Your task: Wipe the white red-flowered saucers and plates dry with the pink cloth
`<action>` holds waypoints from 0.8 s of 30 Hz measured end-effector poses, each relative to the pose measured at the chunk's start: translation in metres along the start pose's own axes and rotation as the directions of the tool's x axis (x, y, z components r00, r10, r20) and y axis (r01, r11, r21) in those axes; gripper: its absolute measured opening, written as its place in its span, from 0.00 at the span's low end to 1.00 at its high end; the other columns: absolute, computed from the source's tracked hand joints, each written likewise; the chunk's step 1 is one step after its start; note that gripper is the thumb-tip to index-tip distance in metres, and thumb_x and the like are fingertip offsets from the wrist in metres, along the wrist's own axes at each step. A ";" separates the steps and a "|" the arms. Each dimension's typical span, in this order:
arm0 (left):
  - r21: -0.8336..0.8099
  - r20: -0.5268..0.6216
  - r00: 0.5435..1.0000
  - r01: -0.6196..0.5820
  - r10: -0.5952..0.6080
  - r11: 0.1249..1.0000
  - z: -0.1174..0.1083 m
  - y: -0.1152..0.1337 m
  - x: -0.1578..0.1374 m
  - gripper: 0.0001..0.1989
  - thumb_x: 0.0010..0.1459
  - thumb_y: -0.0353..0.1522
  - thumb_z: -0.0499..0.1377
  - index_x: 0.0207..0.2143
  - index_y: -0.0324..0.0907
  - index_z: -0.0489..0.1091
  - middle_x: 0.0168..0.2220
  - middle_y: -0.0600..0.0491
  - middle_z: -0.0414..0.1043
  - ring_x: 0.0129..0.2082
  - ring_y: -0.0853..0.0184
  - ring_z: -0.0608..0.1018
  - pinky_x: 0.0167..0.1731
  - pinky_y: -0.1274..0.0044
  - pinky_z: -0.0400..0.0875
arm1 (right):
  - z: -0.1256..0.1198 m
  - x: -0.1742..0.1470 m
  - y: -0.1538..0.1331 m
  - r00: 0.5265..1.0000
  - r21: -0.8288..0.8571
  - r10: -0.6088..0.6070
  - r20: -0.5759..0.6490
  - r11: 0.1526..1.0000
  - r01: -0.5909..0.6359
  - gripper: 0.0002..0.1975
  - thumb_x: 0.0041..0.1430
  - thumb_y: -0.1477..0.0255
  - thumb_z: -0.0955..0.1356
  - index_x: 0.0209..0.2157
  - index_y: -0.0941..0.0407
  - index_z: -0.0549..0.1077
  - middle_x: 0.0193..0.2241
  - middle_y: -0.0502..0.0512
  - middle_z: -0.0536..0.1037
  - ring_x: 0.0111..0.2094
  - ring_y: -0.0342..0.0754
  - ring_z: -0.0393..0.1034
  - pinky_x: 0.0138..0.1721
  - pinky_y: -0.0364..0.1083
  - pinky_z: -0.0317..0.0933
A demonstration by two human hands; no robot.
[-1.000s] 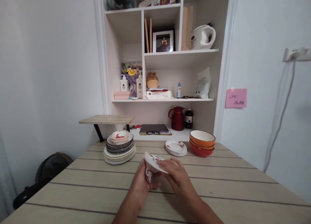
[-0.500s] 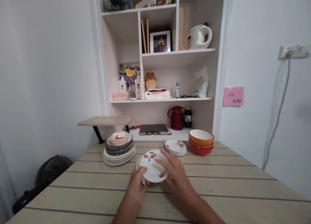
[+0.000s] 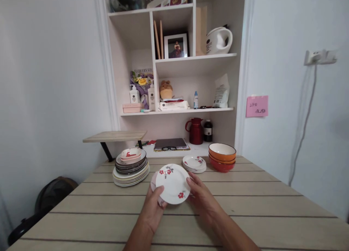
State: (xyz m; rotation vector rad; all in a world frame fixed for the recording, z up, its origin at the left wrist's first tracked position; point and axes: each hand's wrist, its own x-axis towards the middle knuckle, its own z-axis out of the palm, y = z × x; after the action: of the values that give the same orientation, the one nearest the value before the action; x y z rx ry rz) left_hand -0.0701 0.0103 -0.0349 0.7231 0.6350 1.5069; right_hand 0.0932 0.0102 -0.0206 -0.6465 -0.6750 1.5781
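The red jug (image 3: 195, 132) stands on the white ledge at the back, with a dark bottle (image 3: 208, 131) just to its right and a flat dark folder-like thing (image 3: 170, 143) to its left. Nearer than the jug spreads the surface (image 3: 245, 207), pale planks split by dark lines. The flowered plate (image 3: 174, 185) is in front of the jug and a little left, raised above the planks. The left hand (image 3: 153, 204) grips its left rim, thumb on top, with a pinkish cloth (image 3: 153, 185) at that edge; the right hand (image 3: 203, 193) holds the right rim.

Directly before the jug sits a low pile of small plates (image 3: 194, 164) (the same red flowers), with stacked bowls (image 3: 222, 157) to its front right and a taller plate stack (image 3: 131, 171) to its front left. Above the jug rise white shelves (image 3: 196, 58); well to its right, a pink note (image 3: 257, 106) is on the wall.
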 end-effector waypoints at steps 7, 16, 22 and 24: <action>0.059 0.172 0.979 0.098 -0.107 0.993 -0.001 -0.003 -0.005 0.38 0.49 0.32 0.67 0.62 0.52 0.56 0.45 0.51 0.74 0.28 0.73 0.73 0.19 0.85 0.59 | -0.005 0.002 0.004 0.974 0.195 0.178 0.144 0.959 -0.204 0.22 0.54 0.73 0.71 0.51 0.62 0.71 0.38 0.61 0.83 0.35 0.53 0.77 0.41 0.52 0.68; 0.103 0.212 0.970 0.101 -0.122 0.989 -0.003 -0.003 -0.004 0.37 0.50 0.35 0.67 0.61 0.50 0.58 0.47 0.48 0.75 0.32 0.69 0.76 0.25 0.83 0.66 | 0.001 -0.001 0.005 0.931 0.240 0.314 0.187 0.904 -0.353 0.23 0.60 0.70 0.67 0.54 0.69 0.67 0.38 0.68 0.83 0.40 0.57 0.78 0.48 0.56 0.67; 0.255 -0.114 0.986 -0.092 0.124 0.963 -0.005 -0.006 0.008 0.37 0.48 0.44 0.68 0.59 0.52 0.59 0.46 0.50 0.74 0.36 0.68 0.78 0.35 0.78 0.72 | -0.003 0.010 0.012 0.976 0.318 0.210 -0.054 0.930 -0.182 0.23 0.63 0.71 0.66 0.57 0.66 0.64 0.36 0.62 0.84 0.36 0.52 0.79 0.47 0.52 0.69; 0.306 -0.170 0.963 -0.151 0.210 0.940 -0.010 -0.006 0.014 0.36 0.50 0.47 0.64 0.59 0.52 0.59 0.46 0.50 0.72 0.36 0.67 0.78 0.35 0.77 0.73 | -0.007 0.014 0.013 0.979 0.315 0.162 -0.120 0.942 -0.118 0.23 0.62 0.72 0.67 0.57 0.64 0.65 0.36 0.59 0.84 0.35 0.51 0.79 0.46 0.51 0.70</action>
State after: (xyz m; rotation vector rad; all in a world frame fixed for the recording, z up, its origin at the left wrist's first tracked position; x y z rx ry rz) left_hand -0.0738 0.0251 -0.0454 0.8789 0.9803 1.6901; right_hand 0.0885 0.0235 -0.0351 -0.5781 -0.2701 1.7052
